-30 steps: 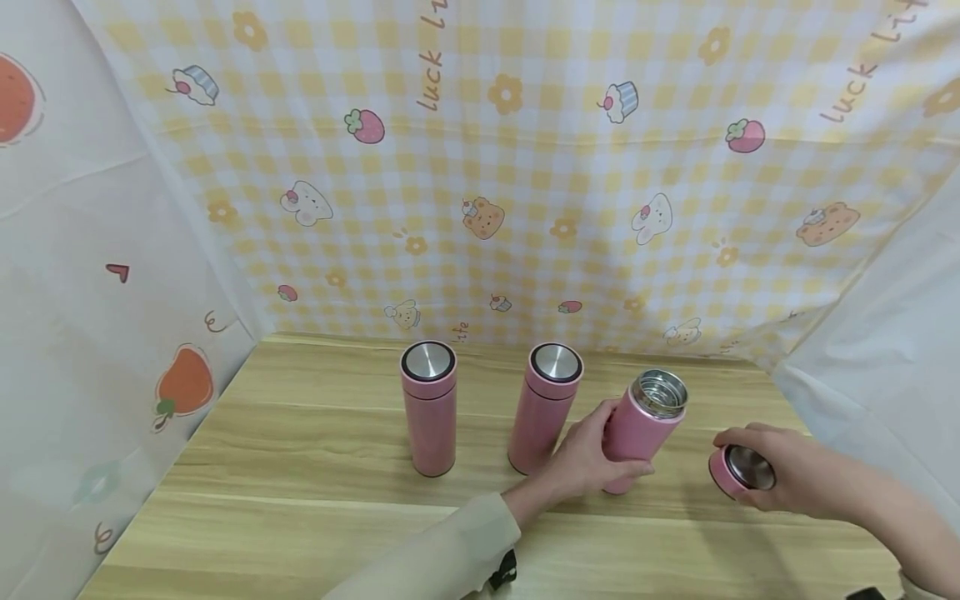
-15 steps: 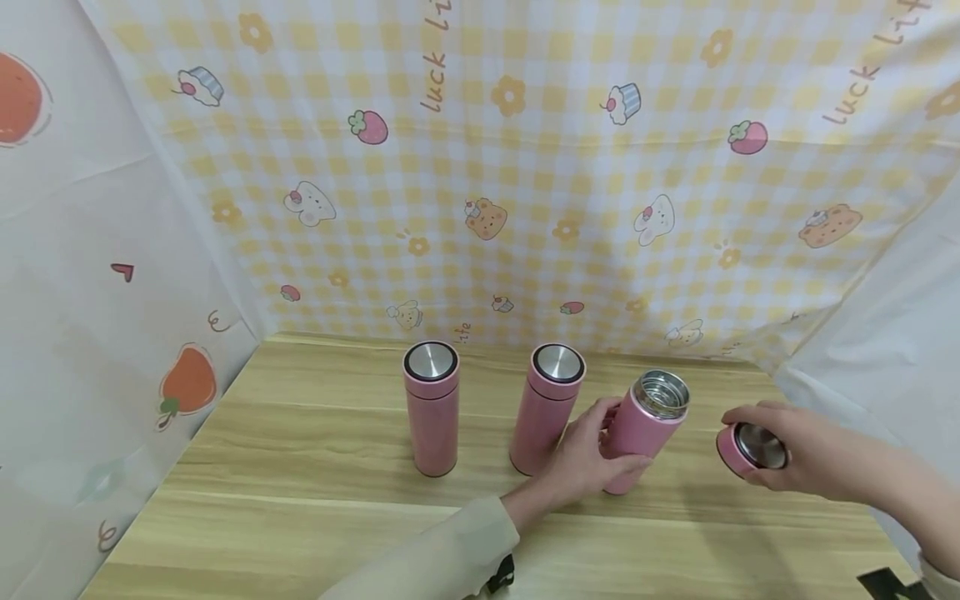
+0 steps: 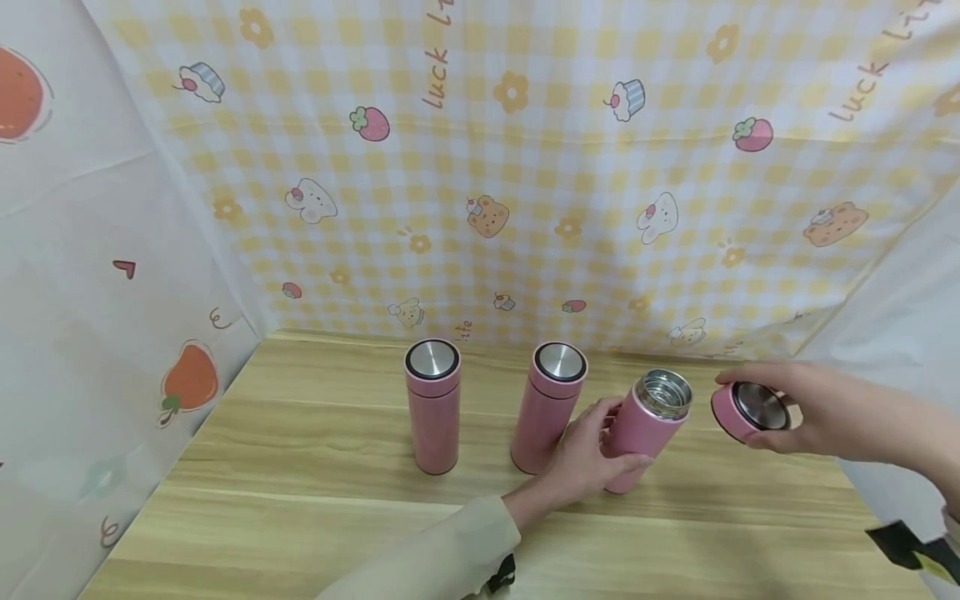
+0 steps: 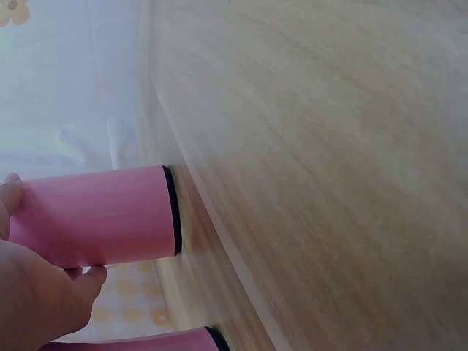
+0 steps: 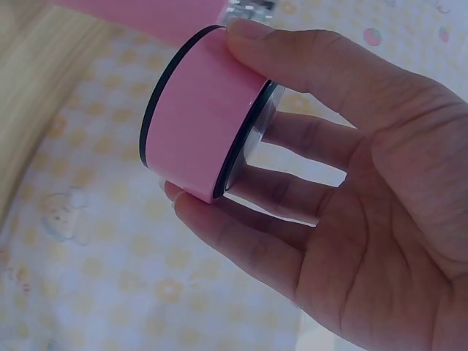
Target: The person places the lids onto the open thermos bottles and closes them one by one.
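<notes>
My left hand (image 3: 585, 458) grips the middle of a pink thermos bottle (image 3: 643, 429) whose steel mouth is uncovered. In the left wrist view the same bottle (image 4: 99, 216) has its dark-rimmed base at the tabletop. My right hand (image 3: 813, 417) pinches a pink bottle lid (image 3: 731, 414) by its rim, above the table and apart from the bottle, to its right. Thumb and fingertips clasp the lid (image 5: 201, 117) from opposite sides in the right wrist view, its steel top towards the palm. Two lidded pink thermos bottles stand upright leftward: a middle one (image 3: 542, 421) and a left one (image 3: 435, 425).
All the bottles stand on a wood-grain table (image 3: 300, 467). Behind it hangs a yellow checked cloth (image 3: 420, 183) with cartoon prints, and a white cloth (image 3: 97, 333) hangs at the left side. My left forearm crosses the table's front.
My right hand has lifted the lid away from the tabletop, up and towards the back, to about the height of the open bottle's mouth. The left hand and bottle stay nearly in place.
</notes>
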{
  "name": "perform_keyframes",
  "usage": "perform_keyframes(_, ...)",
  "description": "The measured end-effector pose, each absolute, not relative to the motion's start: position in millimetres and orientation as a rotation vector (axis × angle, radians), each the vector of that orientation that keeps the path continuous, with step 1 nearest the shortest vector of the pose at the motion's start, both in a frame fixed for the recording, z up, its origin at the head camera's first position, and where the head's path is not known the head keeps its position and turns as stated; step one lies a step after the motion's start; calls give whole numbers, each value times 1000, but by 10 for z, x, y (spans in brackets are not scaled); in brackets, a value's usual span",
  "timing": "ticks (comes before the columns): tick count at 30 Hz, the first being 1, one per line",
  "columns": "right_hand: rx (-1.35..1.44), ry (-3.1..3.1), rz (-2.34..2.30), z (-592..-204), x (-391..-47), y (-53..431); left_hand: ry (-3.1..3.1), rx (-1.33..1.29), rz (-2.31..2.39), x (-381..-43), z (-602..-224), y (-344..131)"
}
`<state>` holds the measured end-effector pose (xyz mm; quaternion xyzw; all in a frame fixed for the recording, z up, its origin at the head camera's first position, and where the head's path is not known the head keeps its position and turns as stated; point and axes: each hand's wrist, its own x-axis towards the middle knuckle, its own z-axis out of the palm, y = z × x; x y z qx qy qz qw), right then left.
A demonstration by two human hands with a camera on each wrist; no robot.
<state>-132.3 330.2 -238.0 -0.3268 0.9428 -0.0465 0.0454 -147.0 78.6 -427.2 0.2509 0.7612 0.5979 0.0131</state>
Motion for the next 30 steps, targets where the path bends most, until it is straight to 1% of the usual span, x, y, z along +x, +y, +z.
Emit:
perform_keyframes(4,-985,2875,-129,-2268,-1343,3228,2383,777,1857,-1467,-4257,782)
perform_keyframes(16,-1132,2817,-152,-2084,-1401,2963,2400,786,1840,-1459,-4260,784)
perform_keyframes(30,-1174,2769,-118,-2005,-1499,2721,2400,807,1832,-1467,-4287,789)
